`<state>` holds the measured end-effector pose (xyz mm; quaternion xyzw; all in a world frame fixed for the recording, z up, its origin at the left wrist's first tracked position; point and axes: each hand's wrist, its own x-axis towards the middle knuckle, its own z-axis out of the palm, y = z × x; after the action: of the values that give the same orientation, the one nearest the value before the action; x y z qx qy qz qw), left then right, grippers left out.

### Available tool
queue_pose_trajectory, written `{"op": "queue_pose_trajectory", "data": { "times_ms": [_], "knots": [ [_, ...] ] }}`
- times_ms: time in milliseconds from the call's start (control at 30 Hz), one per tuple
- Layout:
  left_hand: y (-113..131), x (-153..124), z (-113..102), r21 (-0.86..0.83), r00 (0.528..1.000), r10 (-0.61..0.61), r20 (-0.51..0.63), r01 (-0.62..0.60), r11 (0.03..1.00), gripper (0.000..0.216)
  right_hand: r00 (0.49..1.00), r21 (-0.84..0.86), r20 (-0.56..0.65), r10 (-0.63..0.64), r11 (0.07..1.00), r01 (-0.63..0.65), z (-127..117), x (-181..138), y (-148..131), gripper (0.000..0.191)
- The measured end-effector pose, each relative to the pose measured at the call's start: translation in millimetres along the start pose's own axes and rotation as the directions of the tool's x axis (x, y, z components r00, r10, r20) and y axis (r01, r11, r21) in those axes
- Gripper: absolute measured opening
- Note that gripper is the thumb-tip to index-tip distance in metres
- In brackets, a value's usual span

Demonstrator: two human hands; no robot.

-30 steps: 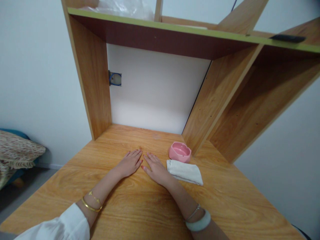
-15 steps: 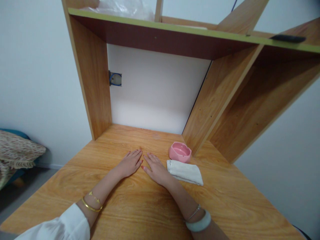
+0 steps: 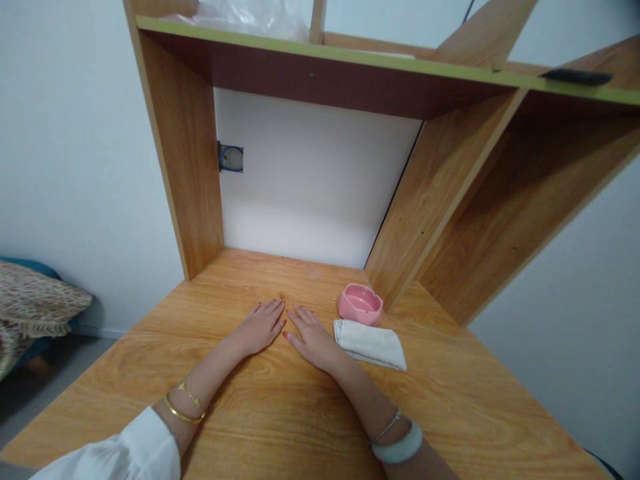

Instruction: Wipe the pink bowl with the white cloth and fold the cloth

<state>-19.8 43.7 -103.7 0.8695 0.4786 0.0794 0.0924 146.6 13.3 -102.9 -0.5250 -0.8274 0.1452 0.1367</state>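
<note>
My left hand (image 3: 259, 326) lies flat, palm down, on the wooden desk (image 3: 270, 427), fingers stretched out and holding nothing. Beside it, a small gap away, my right hand (image 3: 313, 339) rests the same way, open with the thumb apart. Just right of my right hand is a folded white cloth (image 3: 371, 345). A pink ashtray (image 3: 360, 305) with a faceted rim and notches stands behind the cloth, near the foot of an upright panel.
A wooden hutch with a low shelf (image 3: 320, 73) rises over the desk's back. Its side panel (image 3: 185, 153) and divider (image 3: 435, 193) flank the hands' area. Clear plastic wrapping (image 3: 250, 19) and a dark flat object (image 3: 577, 77) lie on the shelf. An uncovered socket box (image 3: 231, 159) shows behind.
</note>
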Motion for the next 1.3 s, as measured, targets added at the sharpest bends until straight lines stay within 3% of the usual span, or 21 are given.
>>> {"op": "queue_pose_trajectory", "data": {
  "times_ms": [1300],
  "knots": [
    [1.1,-1.0,-1.6,0.001,1.000,-0.010,0.018,0.010,1.000,0.056,1.000,-0.026,0.029,0.004,1.000,-0.003,-2.9,-1.2,-2.2,0.058]
  ]
}}
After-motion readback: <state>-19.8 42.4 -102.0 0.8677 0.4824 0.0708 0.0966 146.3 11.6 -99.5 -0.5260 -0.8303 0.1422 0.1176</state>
